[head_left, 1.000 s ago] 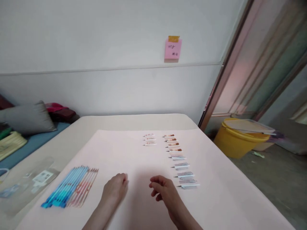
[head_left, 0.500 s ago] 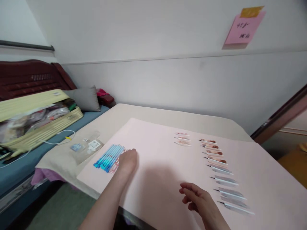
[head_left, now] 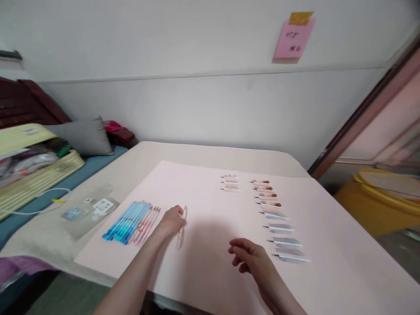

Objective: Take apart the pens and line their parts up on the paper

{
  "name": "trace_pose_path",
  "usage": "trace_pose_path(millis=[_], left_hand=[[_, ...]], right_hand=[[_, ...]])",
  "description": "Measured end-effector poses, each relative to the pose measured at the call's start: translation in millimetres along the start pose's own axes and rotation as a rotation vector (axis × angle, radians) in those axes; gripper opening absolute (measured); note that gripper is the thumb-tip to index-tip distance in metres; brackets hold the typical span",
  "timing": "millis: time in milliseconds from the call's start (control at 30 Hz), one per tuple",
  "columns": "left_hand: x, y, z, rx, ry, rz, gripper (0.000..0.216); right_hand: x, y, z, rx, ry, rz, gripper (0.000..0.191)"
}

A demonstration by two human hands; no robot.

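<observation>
My left hand (head_left: 171, 222) pinches a thin pale pink pen barrel (head_left: 182, 224), lifted a little above the pale pink sheet (head_left: 203, 205), just right of a row of several blue and pink pen barrels (head_left: 131, 216). My right hand (head_left: 251, 258) hovers over the sheet with its fingers loosely curled and nothing in it. To its right lies a column of several short pen tips with pink and grey grips (head_left: 274, 218). A shorter group of three tips (head_left: 229, 183) lies farther back.
Clear plastic packets (head_left: 88, 208) lie on the beige table (head_left: 197, 153) left of the sheet. A bed with a grey cushion (head_left: 80, 138) and a yellow case (head_left: 29, 175) stands at the left. A yellow bucket (head_left: 370, 203) sits on the floor at right. A pink note (head_left: 293, 37) hangs on the wall.
My left hand reached to the row of barrels and came back right holding one pink barrel. The head turned left, then partly back. The right hand stayed curled over the sheet.
</observation>
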State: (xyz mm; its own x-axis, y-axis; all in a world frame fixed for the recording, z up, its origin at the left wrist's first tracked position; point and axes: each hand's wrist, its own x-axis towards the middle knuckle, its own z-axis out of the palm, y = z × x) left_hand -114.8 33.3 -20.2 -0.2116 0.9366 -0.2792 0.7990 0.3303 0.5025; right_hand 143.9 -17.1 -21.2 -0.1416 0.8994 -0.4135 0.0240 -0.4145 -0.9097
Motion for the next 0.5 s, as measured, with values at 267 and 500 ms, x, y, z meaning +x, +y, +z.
trace_pose_path(millis=[267,500], left_hand=[[-51,71,41,-1.077,-0.480,0.144,0.017],[-59,78,47,-1.305,-0.501,0.105,0.029]], right_hand=[[-10,-1,15,0.149,-0.181,-0.001,0.035],[-18,-1,17,0.254,-0.260,-0.022,0.038]])
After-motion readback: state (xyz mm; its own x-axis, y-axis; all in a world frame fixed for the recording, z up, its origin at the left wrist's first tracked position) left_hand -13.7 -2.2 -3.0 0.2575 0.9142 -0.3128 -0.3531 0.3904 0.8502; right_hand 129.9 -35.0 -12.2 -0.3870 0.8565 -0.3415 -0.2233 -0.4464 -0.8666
